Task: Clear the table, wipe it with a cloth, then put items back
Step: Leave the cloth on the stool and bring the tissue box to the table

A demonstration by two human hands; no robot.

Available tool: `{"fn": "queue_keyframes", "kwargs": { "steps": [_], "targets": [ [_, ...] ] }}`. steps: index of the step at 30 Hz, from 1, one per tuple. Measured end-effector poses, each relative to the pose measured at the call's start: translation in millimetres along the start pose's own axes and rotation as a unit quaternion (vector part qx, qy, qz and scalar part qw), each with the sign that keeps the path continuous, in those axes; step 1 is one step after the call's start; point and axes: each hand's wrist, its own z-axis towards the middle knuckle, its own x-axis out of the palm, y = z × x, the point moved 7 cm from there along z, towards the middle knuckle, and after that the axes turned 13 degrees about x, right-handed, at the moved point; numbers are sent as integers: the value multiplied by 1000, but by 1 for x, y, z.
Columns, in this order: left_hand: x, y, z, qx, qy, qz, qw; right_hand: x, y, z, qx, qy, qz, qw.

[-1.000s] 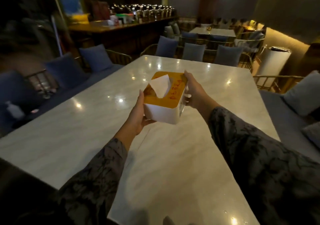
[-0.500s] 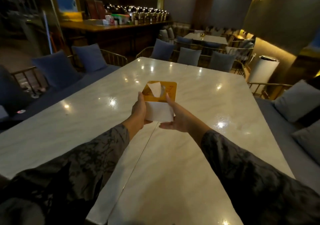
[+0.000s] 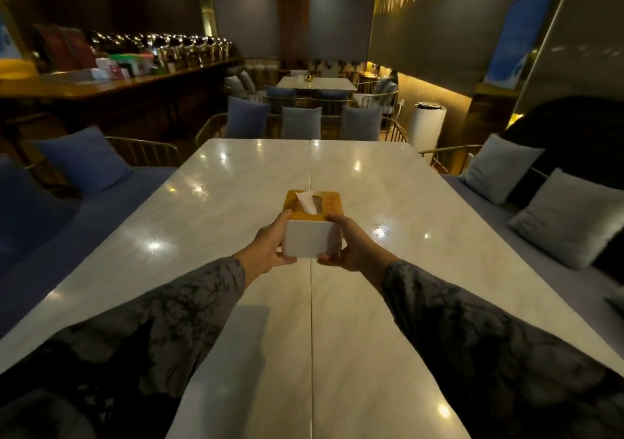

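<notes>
Tissue box [image 3: 309,236] between both hands, over table [image 3: 209,209].

The tissue box [image 3: 309,239] is white with a yellow-orange lid and a white tissue [image 3: 306,201]. The table [image 3: 236,202] is pale veined marble. Both sleeves [image 3: 472,330] show grey-black mottling. Left cushions [image 3: 82,158] are blue, right cushions [image 3: 499,166] grey.

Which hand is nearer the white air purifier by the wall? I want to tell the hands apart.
Right. The right hand grips the tissue box on the air purifier side; the left hand grips the opposite side.
</notes>
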Motion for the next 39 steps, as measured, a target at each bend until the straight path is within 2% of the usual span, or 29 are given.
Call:
{"fn": "queue_keyframes", "kwargs": {
  "steps": [3,12,15,21,25,30,34,39],
  "targets": [
    [-9,-19,26,2,28,10,1000,9,24,16,-4,-44,6,999],
    [-13,-29,140,-2,2,28,1000,20,88,99,-21,-106,24,994],
    [-9,-13,186,-23,8,50,998,8,100,142,-34,-112,24,993],
    [7,46,271,-65,15,67,996,-40,91,248,-37,-175,15,984],
    [13,98,329,-67,28,114,991,-67,81,322,-52,-192,-57,978],
    [10,179,409,-101,21,60,993,-92,76,391,-59,-224,-109,967],
    [13,175,431,-109,-6,46,993,-104,82,439,-69,-247,-132,958],
    [7,169,469,-104,-27,84,991,-99,92,475,-88,-257,-147,951]
  ]
}}
